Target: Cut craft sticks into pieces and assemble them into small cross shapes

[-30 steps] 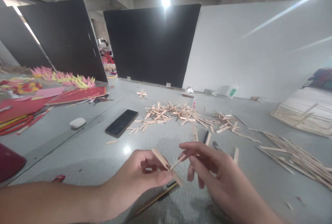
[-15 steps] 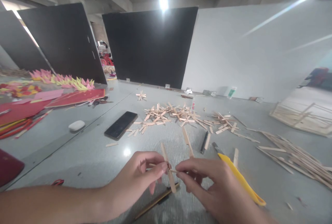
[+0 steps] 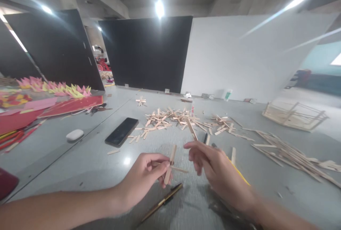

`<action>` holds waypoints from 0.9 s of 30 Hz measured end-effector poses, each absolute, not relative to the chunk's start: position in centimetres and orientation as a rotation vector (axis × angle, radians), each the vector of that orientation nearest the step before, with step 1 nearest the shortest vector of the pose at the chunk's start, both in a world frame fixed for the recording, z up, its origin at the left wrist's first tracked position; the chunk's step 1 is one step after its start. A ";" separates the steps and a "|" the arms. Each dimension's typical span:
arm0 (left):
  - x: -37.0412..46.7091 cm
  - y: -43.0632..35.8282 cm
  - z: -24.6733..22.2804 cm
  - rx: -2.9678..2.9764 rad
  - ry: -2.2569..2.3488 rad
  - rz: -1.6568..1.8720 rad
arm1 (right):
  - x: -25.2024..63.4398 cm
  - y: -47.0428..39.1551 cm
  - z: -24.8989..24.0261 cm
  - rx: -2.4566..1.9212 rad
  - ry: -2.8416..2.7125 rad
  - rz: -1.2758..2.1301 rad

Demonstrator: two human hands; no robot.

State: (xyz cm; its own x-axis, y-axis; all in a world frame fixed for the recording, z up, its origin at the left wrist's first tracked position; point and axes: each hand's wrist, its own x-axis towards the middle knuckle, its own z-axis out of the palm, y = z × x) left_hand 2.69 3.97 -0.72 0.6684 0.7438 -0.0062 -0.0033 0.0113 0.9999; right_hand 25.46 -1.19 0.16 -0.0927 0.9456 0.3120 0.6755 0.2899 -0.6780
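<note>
Between the thumb and fingers of my left hand [image 3: 151,169] is a small cross of wooden sticks [image 3: 173,157], one stick pointing up and another to the right. My right hand [image 3: 213,166] is to the right of the cross and apart from it, its index finger stretched out and the other fingers curled. Just beyond that fingertip is a notched wooden stick [image 3: 191,129]; whether they touch is unclear. A gold and black pen [image 3: 162,203] lies below the cross. Partly behind my right hand is a yellow cutter [image 3: 239,174].
Small wooden pieces [image 3: 160,120] are heaped ahead, near a phone [image 3: 122,131] and a white case [image 3: 75,135]. Long sticks [image 3: 290,155] and a stick frame [image 3: 294,116] stand right. Red sheets [image 3: 71,106] and folded paper [image 3: 53,87] lie left. Panels [image 3: 146,52] rise behind.
My right hand has let go of the cross and moved up and away, its index finger now extended. The cross has turned in my left hand. The view has shifted a little to the right.
</note>
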 end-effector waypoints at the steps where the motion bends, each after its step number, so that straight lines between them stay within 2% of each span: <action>1: 2.7 4.0 -0.8 1.467 0.649 0.655 | 25.6 -1.1 0.2 -1.476 -1.831 0.461; 7: 2.4 3.7 -1.2 1.508 0.615 0.676 | 25.8 -1.2 1.6 -1.552 -1.805 0.590; 27: 2.8 3.2 -0.3 1.459 0.554 0.663 | 25.4 -2.3 1.4 -1.444 -2.023 0.404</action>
State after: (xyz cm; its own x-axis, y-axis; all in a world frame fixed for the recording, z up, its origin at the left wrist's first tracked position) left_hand 2.76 3.24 -0.32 0.7082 0.7040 0.0539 -0.0719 -0.0040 0.9974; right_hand 25.44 -2.25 1.38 -0.2162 0.9283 0.3024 0.7413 0.3576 -0.5680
